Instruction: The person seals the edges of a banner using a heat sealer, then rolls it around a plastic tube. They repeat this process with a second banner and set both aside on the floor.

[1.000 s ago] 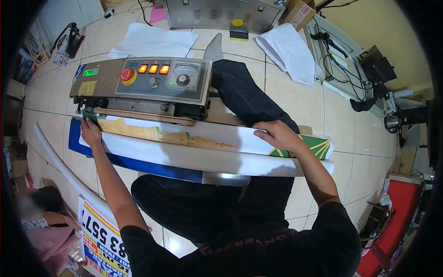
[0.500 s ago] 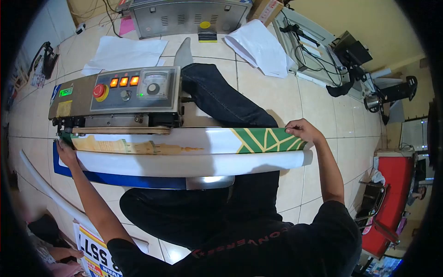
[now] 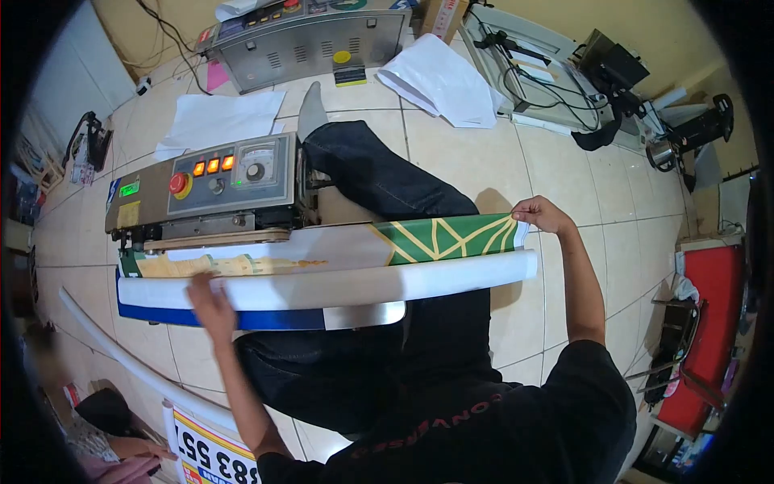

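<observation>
A band sealer [image 3: 226, 184] with lit orange switches and a red stop button sits on the floor before me. A printed banner [image 3: 435, 239], green with gold lines at its right end, lies along the belt side, its left end under the machine. The rolled white part of the banner [image 3: 387, 279] rests in front, across my legs. My right hand [image 3: 542, 214] pinches the banner's upper right corner. Blurred by motion, my left hand [image 3: 211, 306] is over the white roll, its fingers loosely stretched and holding nothing. A blue tray with a metal end [image 3: 363, 315] shows beneath the roll.
White sheets [image 3: 443, 81] lie on the tiles beyond my leg, with a second metal machine [image 3: 314, 48] behind them. A frame with cables [image 3: 548, 77] stands at the upper right. At lower left, a person's hands [image 3: 153, 452] are near a numbered banner [image 3: 214, 448].
My left hand has let go of the banner's left end and moved right, over the roll. My right hand still pinches the corner. The banner's right end has tilted up slightly.
</observation>
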Tool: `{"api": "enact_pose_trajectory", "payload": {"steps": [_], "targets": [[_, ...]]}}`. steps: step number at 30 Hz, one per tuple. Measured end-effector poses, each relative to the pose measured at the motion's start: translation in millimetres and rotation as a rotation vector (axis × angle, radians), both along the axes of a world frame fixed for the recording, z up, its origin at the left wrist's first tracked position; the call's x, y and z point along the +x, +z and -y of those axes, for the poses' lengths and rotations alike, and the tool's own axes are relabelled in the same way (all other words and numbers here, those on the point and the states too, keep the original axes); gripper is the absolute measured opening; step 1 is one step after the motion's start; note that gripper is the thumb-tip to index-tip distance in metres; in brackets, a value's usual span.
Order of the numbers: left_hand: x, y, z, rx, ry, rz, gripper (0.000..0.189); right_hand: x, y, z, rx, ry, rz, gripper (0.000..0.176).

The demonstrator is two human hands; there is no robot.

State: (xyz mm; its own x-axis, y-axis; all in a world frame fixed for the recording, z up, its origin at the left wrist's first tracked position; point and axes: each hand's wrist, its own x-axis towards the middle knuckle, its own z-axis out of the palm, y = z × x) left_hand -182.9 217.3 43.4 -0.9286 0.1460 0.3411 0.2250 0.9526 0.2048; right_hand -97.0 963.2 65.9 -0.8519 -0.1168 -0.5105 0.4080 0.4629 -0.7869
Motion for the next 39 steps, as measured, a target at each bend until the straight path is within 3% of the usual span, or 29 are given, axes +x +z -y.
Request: {"api": "enact_pose_trajectory", "payload": {"steps": [3, 4, 5, 8, 10, 22, 24, 25, 26, 28, 32, 34, 35, 37, 39], "targets": [[39.3, 38.2, -131.2, 0.159, -0.214, 0.266, 0.051, -6.0, -4.9, 9.0, -0.004, 0.018, -0.010, 0.018], [49.0, 38.9, -161.1, 0.128, -0.424, 0.097, 0.060, -7.0, -9.5, 8.8, -0.028, 0.004, -0.011, 0.018], [50.8, 58.9, -192.1, 0.189, -0.496, 0.246, 0.066, -8.8, -13.8, 8.9, -0.051, -0.008, -0.012, 0.018], [62.7, 45.5, -251.8, 0.209, -0.687, 0.269, 0.074, -14.0, -16.6, 15.8, 0.005, 0.019, -0.030, 0.017], [66.2, 42.6, -277.7, 0.061, -0.698, 0.332, 0.077, -17.6, -21.0, 17.7, -0.007, 0.040, -0.045, 0.017], [29.9, 52.0, -256.5, 0.112, -0.705, 0.389, 0.051, -25.1, -33.7, 38.2, -0.044, 0.060, -0.070, 0.012], [20.0, 48.1, -255.3, 0.168, -0.790, 0.201, 0.053, -26.9, -32.4, 41.6, -0.082, 0.053, -0.070, 0.011], [17.9, 50.2, -254.9, 0.093, -0.740, 0.391, 0.053, -28.5, -34.7, 43.9, -0.107, 0.020, -0.063, 0.011], [14.1, 57.8, -254.9, 0.089, -0.723, 0.392, 0.053, -29.9, -39.7, 44.3, -0.115, 0.035, -0.063, 0.011], [2.1, 69.9, -256.5, -0.052, -0.609, 0.740, 0.049, -33.7, -39.7, 44.5, -0.115, 0.069, -0.113, 0.010], [-1.3, 65.8, -255.0, 0.000, -0.614, 0.787, 0.041, -34.8, -21.9, 57.8, -0.068, 0.052, -0.100, 0.010], [21.5, 43.5, -260.5, 0.059, -0.584, 0.392, 0.039, -36.5, -9.9, 67.5, -0.009, 0.109, -0.139, 0.010], [33.2, 31.9, -265.0, 0.065, -0.607, 0.393, 0.039, -37.0, -5.1, 75.0, -0.012, 0.083, -0.122, 0.010], [61.6, 12.5, -271.7, 0.191, -0.695, 0.083, 0.050, -38.8, -9.5, 78.5, 0.000, 0.056, -0.122, 0.011], [86.0, 29.6, -290.2, 0.185, -0.681, 0.107, 0.055, -38.2, -11.6, 82.7, 0.010, 0.039, -0.118, 0.012]]}}
